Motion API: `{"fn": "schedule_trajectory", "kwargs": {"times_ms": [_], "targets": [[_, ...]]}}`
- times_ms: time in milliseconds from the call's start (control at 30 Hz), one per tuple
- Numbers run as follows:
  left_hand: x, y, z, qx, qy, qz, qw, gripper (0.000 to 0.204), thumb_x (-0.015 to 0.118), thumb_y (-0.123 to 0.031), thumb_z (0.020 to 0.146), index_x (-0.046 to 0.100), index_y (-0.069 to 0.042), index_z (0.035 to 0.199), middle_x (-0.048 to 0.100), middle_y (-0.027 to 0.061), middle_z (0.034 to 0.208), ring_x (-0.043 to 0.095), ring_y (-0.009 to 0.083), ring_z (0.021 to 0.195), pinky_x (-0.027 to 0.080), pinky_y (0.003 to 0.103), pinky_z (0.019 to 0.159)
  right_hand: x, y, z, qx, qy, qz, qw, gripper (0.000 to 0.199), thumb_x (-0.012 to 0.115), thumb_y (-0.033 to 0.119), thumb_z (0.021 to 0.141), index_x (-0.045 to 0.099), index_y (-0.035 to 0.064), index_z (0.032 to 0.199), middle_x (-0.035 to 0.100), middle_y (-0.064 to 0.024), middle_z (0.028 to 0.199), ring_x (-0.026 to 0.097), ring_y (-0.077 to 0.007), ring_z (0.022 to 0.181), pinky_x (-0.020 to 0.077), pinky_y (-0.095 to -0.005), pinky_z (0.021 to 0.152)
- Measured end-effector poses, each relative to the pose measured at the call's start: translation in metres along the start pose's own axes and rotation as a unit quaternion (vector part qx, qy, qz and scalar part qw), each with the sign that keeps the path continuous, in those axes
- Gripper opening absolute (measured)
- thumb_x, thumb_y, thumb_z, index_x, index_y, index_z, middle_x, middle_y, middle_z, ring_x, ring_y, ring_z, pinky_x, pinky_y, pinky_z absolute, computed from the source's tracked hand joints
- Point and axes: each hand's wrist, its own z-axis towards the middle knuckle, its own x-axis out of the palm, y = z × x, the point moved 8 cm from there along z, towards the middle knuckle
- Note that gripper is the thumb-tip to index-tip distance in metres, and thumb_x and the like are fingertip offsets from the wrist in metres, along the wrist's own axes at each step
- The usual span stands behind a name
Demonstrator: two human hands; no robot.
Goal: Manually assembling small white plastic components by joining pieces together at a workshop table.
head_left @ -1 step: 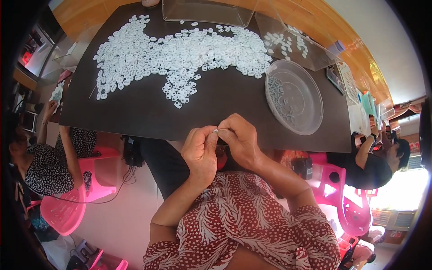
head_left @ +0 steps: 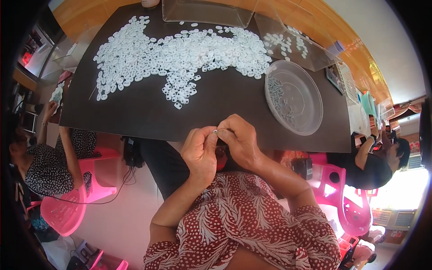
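In front of me, just off the table's near edge, my left hand [head_left: 200, 152] and my right hand [head_left: 239, 140] meet at the fingertips. Between thumbs and forefingers they pinch a small white plastic piece [head_left: 216, 131], mostly covered by the fingers. Whether a screw is held with it I cannot tell. Beyond the hands spreads a large heap of small white plastic pieces with two holes [head_left: 193, 51], with a tongue of them reaching toward me. To the right stands a round clear plastic tub [head_left: 310, 114] with many small grey screws [head_left: 279, 96] along its left side.
The dark table [head_left: 135, 108] carries a clear box [head_left: 207, 20] at the back and another clear tray [head_left: 310, 56] with scattered white pieces at the back right. A person in a patterned top [head_left: 49, 166] sits left; another in black [head_left: 373, 166] sits right, by pink chairs [head_left: 330, 175].
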Motion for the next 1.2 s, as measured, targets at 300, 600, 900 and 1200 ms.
{"fn": "schedule_trajectory", "kwargs": {"times_ms": [300,600,900,1200], "targets": [[0.001,0.011,0.013,-0.013,0.004,-0.02,1.0,0.009,0.061,-0.003,0.086,0.063,0.004,0.092,0.059,0.0005,0.08,0.049,0.0056,0.069,0.041,0.019,0.061,0.0,0.011,0.019,-0.044,0.016,-0.063,0.997,0.003,0.057,0.003,0.077,0.054,0.0014,0.076,0.054,-0.0109,0.071,0.052,-0.0298,0.065,0.0428,-0.0388,0.058],[0.005,0.038,0.027,-0.133,-0.003,-0.224,0.965,0.014,0.061,-0.006,0.087,0.061,0.004,0.098,0.061,0.0038,0.082,0.053,0.0061,0.069,0.043,0.018,0.061,-0.015,-0.027,0.102,-0.095,-0.037,-0.214,0.971,0.014,0.065,0.01,0.076,0.065,0.0026,0.088,0.061,-0.0131,0.079,0.059,-0.0276,0.079,0.0465,-0.0355,0.069],[0.006,0.04,0.025,-0.122,0.001,-0.248,0.961,0.015,0.061,-0.005,0.087,0.061,0.005,0.098,0.061,0.004,0.083,0.053,0.0062,0.071,0.042,0.018,0.062,0.017,-0.042,0.132,-0.268,0.02,-0.442,0.856,0.012,0.067,0.005,0.065,0.056,0.0034,0.068,0.052,-0.0133,0.069,0.052,-0.0307,0.07,0.0432,-0.0397,0.058],[0.004,0.039,0.025,-0.121,-0.007,-0.247,0.961,0.014,0.061,-0.005,0.087,0.061,0.004,0.098,0.062,0.0041,0.083,0.054,0.0063,0.071,0.042,0.018,0.062,0.008,-0.04,0.121,-0.247,0.027,-0.435,0.866,0.006,0.06,0.002,0.063,0.057,0.0026,0.067,0.053,-0.0139,0.07,0.053,-0.029,0.072,0.0449,-0.0401,0.062]]}}
